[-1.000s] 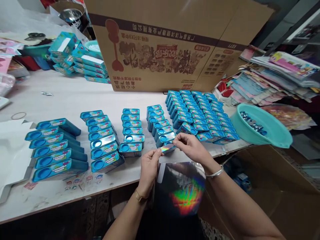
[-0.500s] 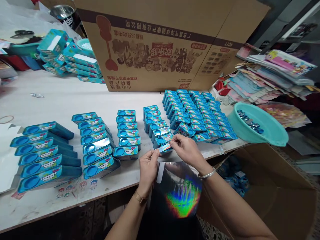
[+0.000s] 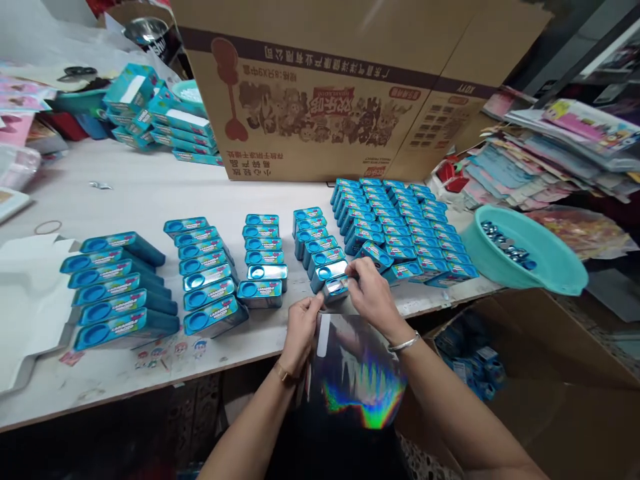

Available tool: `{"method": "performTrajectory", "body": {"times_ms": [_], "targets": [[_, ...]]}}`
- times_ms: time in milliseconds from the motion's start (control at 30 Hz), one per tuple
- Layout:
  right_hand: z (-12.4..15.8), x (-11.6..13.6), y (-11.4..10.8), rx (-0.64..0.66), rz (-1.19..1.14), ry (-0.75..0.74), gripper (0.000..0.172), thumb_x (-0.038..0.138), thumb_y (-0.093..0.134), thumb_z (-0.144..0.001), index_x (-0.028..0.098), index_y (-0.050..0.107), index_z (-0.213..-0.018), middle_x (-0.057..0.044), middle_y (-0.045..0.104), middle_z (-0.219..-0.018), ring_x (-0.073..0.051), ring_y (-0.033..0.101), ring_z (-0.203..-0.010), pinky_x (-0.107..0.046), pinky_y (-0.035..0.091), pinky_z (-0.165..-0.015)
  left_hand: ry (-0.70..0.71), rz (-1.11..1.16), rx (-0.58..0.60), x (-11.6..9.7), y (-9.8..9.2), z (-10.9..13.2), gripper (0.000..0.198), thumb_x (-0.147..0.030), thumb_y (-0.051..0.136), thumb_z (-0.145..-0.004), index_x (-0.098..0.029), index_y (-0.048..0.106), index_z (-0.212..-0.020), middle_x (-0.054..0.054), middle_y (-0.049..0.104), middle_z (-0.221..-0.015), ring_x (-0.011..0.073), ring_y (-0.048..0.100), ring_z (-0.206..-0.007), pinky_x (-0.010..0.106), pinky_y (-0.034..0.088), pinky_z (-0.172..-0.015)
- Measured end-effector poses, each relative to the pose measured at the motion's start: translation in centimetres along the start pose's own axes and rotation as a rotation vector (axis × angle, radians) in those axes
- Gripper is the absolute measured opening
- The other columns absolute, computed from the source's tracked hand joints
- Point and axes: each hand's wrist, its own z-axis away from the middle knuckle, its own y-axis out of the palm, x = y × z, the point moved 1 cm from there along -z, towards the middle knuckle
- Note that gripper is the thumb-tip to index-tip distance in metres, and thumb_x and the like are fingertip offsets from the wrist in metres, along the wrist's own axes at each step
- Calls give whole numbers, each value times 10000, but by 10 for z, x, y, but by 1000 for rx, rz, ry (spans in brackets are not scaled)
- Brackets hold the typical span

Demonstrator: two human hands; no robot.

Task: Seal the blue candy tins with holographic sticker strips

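My right hand (image 3: 371,299) is closed in a pinch, thumb and finger pressing a small shiny sticker (image 3: 338,287) at the right end of a blue tin (image 3: 334,297). This tin stands at the front of its row by the table edge. Close to the tin's near left corner, my left hand (image 3: 303,328) has its fingers curled together at the upper left edge of a dark, rainbow-reflecting sheet (image 3: 363,373), which hangs below the table edge. How the left fingers grip it is partly hidden. Other blue tins (image 3: 260,291) stand in rows around, lids marked CARAMELO MACIZO.
A large printed carton (image 3: 325,100) stands behind the tins. At right are a turquoise basin (image 3: 555,267) holding small shiny pieces, stacked papers (image 3: 540,160), and an open cardboard box (image 3: 545,413) below with blue items inside. Turquoise boxes (image 3: 180,127) are piled at back left.
The sticker, earlier stretched between both hands, now lies against the tin's lid under my right fingers. My left fingers have come off its left end. The view has shifted slightly left.
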Motion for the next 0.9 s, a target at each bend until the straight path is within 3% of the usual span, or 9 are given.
{"method": "performTrajectory", "body": {"times_ms": [100,233,367,567,767,900], "targets": [[20,23,-7,-38,-25,-127,137,193,477,-949,208,575,-1044,-85,616,-1001,-229,592,-900,-358,459,-796,45,44,-55,-7,-6,14,610,-768,582,-761,-162,651,-731,-91,315,-430,81,278,-410,223,205,-429],[53,49,-3,61,-26,-323,176,242,548,-968,215,615,-1129,-97,676,-1023,-252,622,-967,-386,510,-830,238,-51,-71,-25,-14,35,456,-609,634,-827,-164,734,-840,4,605,-617,156,561,-623,243,419,-570],[68,49,10,-11,29,-343,198,205,497,-995,207,668,-1096,-100,703,-958,-237,657,-908,-368,541,-794,330,-232,-44,-39,-23,52,247,-393,672,-844,-191,780,-935,74,768,-939,237,680,-907,315,498,-832],[73,47,10,-89,108,-417,217,185,533,-980,205,700,-1117,-100,747,-966,-222,689,-856,-343,547,-753,392,-355,-31,-43,-26,60,305,-282,617,-892,-215,746,-1160,99,746,-1187,255,689,-1076,336,492,-941],[74,48,6,-101,141,-452,237,175,529,-972,213,701,-1131,-115,756,-1047,-226,711,-899,-353,550,-783,367,-309,-41,-45,-22,60,328,-307,639,-873,-191,740,-1163,102,763,-1106,246,696,-986,328,502,-887],[67,48,7,-94,123,-466,213,137,495,-970,199,686,-1039,-111,748,-991,-225,701,-895,-354,547,-783,309,-234,-5,-45,-20,54,368,-360,658,-849,-164,728,-1153,28,719,-761,162,611,-651,267,472,-663]]}}
